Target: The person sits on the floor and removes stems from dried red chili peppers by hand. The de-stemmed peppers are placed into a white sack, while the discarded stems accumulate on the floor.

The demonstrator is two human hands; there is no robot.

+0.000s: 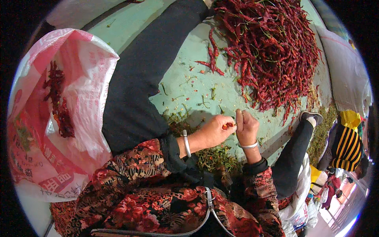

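My left hand (pixel 218 130) is closed around dried red chili peppers (pixel 228 126), whose ends show between thumb and fingers. Close against it is my right hand (pixel 247 126), fingers bent in at the tip of the held chili. Whether it grips a stem is too small to tell. A large heap of dried red chilies (pixel 272 56) lies beyond my hands, a few loose chilies (pixel 212 56) beside it. Below my wrists is a pile of green stems (pixel 217 158) between my legs.
At my left stands an open red-and-white woven plastic sack (pixel 88 97) with some chilies (pixel 59 103) inside. Loose stems and seeds dot the pale green floor (pixel 183 74). A white sack (pixel 345 71) stands at far right. Another person in a striped top (pixel 346 148) is nearby.
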